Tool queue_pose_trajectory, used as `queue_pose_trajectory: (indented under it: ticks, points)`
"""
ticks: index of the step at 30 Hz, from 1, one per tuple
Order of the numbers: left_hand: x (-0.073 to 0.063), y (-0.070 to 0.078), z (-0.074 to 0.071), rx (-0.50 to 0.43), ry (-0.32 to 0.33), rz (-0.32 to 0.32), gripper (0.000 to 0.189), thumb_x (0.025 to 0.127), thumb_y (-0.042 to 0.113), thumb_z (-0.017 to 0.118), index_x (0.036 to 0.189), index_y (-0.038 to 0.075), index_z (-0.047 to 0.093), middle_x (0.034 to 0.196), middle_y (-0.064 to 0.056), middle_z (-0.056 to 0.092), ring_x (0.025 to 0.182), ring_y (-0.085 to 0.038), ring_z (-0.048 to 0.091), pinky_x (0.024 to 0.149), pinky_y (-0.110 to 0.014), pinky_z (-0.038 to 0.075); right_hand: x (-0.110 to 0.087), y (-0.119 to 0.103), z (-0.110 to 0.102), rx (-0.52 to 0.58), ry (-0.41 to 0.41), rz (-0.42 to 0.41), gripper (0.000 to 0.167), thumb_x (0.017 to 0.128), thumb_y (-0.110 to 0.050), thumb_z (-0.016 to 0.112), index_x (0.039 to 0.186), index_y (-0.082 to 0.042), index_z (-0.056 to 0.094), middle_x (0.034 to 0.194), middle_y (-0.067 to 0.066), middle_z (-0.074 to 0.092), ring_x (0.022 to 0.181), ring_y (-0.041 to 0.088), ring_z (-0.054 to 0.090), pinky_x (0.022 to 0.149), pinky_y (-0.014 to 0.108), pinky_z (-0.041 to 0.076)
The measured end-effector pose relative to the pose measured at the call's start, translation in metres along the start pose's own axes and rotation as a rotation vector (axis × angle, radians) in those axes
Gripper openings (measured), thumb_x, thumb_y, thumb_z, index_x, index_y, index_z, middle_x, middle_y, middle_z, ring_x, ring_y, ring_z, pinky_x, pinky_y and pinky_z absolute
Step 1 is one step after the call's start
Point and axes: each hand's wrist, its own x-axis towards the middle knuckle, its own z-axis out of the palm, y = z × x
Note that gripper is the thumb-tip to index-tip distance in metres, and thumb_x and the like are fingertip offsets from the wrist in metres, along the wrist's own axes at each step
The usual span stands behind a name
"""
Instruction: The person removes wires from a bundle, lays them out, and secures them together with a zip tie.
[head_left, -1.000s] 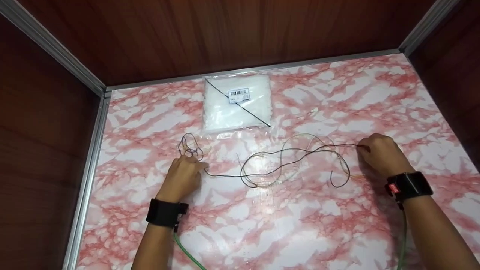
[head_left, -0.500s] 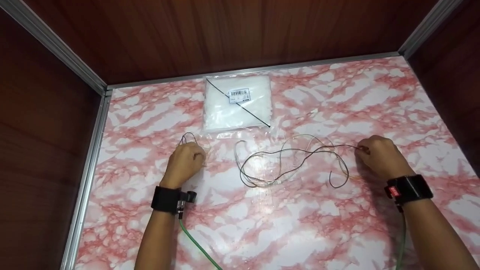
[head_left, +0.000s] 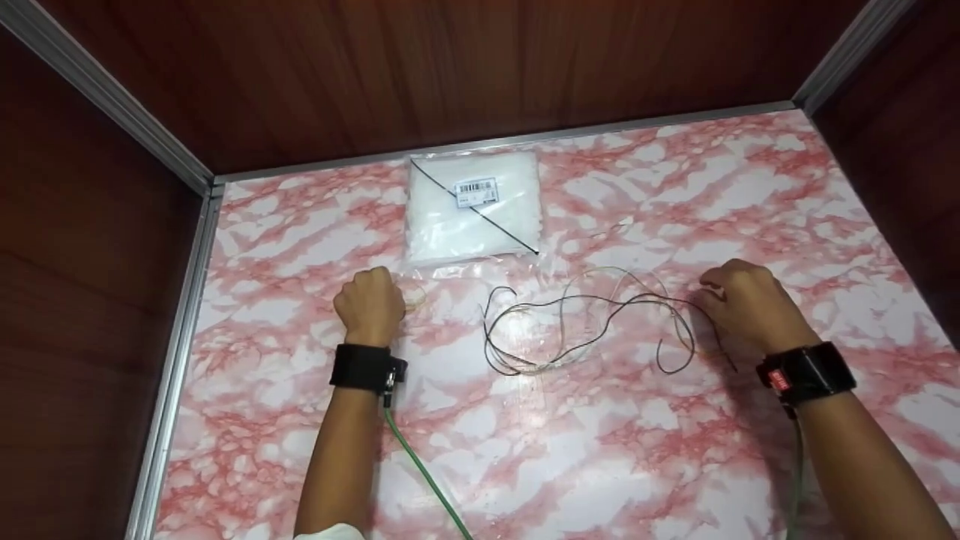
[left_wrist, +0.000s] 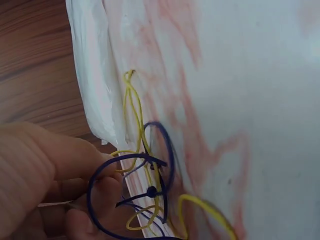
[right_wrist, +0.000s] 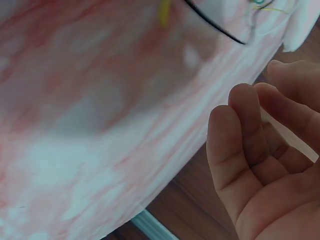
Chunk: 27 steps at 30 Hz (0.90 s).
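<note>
In the head view my left hand (head_left: 371,300) is at the left, back of the hand up, over a small tangle of wires. The left wrist view shows its thumb and fingers pinching at this tangle of a blue wire (left_wrist: 172,155) and a yellow wire (left_wrist: 137,105). A blue loop crosses in front of the fingers. My right hand (head_left: 750,300) hovers at the right, fingers loosely bent and holding nothing. Beside it ends a long black wire (head_left: 574,297), which lies in loose loops across the middle with paler wires among them.
A clear plastic bag (head_left: 442,229) of white contents, with a barcode label (head_left: 476,193), lies near the back wall. A thin black cable tie (head_left: 502,229) crosses it diagonally. Dark wood-look panels with metal edges surround the pink marbled tabletop (head_left: 585,457) on three sides.
My left hand let go of the black wire's left end, which curled inward, and moved over the blue and yellow tangle. The right hand released the black wire's other end, which dropped toward the table.
</note>
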Motion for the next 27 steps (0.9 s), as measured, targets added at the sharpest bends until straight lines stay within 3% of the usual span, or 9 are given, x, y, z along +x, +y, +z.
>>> queue_pose_trajectory:
  ticks: [3, 6, 10, 14, 17, 21, 27]
  points:
    - [-0.002, 0.0, -0.003, -0.042, 0.061, 0.005, 0.011, 0.083, 0.006, 0.055, 0.075, 0.003, 0.062, 0.071, -0.016, 0.06, 0.059, -0.042, 0.061, 0.046, -0.053, 0.046, 0.005, -0.007, 0.0, -0.008, 0.002, -0.033, 0.009, 0.084, -0.009, 0.075, 0.09, -0.002, 0.073, 0.083, 0.01, 0.062, 0.073, 0.022, 0.059, 0.061, 0.04, 0.05]
    - [-0.004, 0.005, -0.013, -0.187, 0.141, 0.063, 0.009, 0.085, 0.006, 0.053, 0.077, 0.004, 0.054, 0.063, -0.011, 0.053, 0.054, -0.037, 0.059, 0.044, -0.049, 0.046, 0.01, -0.015, -0.001, -0.014, -0.017, -0.046, 0.009, 0.084, -0.007, 0.074, 0.092, -0.003, 0.073, 0.084, 0.008, 0.062, 0.072, 0.02, 0.06, 0.06, 0.037, 0.05]
    - [-0.004, 0.022, -0.028, -0.457, 0.212, 0.235, 0.012, 0.085, 0.001, 0.054, 0.075, 0.006, 0.05, 0.057, -0.004, 0.051, 0.05, -0.022, 0.054, 0.045, -0.036, 0.045, 0.021, -0.033, -0.002, 0.006, -0.044, -0.066, 0.009, 0.085, -0.007, 0.072, 0.094, -0.005, 0.074, 0.086, 0.007, 0.063, 0.073, 0.019, 0.062, 0.06, 0.035, 0.051]
    - [-0.006, 0.044, -0.041, -0.601, 0.247, 0.392, 0.008, 0.082, -0.001, 0.059, 0.078, 0.006, 0.057, 0.063, -0.001, 0.055, 0.057, -0.015, 0.053, 0.053, -0.03, 0.046, 0.039, -0.062, 0.004, 0.068, -0.048, -0.161, 0.005, 0.086, -0.006, 0.07, 0.091, -0.006, 0.073, 0.083, 0.004, 0.063, 0.072, 0.015, 0.06, 0.06, 0.032, 0.05]
    - [-0.01, 0.06, -0.048, -0.657, 0.233, 0.473, 0.007, 0.084, -0.001, 0.06, 0.082, 0.005, 0.063, 0.069, -0.001, 0.061, 0.061, -0.012, 0.057, 0.057, -0.026, 0.048, 0.056, -0.092, 0.012, 0.151, -0.048, -0.245, 0.006, 0.088, -0.007, 0.069, 0.092, -0.007, 0.073, 0.083, 0.001, 0.063, 0.073, 0.012, 0.058, 0.061, 0.029, 0.05]
    - [-0.013, 0.078, -0.055, -0.7, 0.178, 0.559, 0.007, 0.088, 0.001, 0.06, 0.087, 0.004, 0.066, 0.078, -0.003, 0.067, 0.065, -0.01, 0.062, 0.059, -0.023, 0.052, 0.078, -0.135, 0.021, 0.268, -0.07, -0.302, 0.017, 0.09, -0.013, 0.068, 0.107, -0.007, 0.071, 0.089, -0.002, 0.065, 0.076, 0.009, 0.059, 0.064, 0.024, 0.051]
    - [-0.013, 0.092, -0.058, -0.631, 0.189, 0.624, 0.007, 0.09, 0.003, 0.06, 0.088, 0.006, 0.067, 0.078, -0.001, 0.066, 0.067, -0.01, 0.062, 0.061, -0.018, 0.049, 0.106, -0.184, 0.039, 0.346, -0.136, -0.311, 0.034, 0.092, -0.024, 0.068, 0.123, -0.01, 0.064, 0.082, -0.004, 0.065, 0.069, 0.011, 0.059, 0.062, 0.029, 0.049]
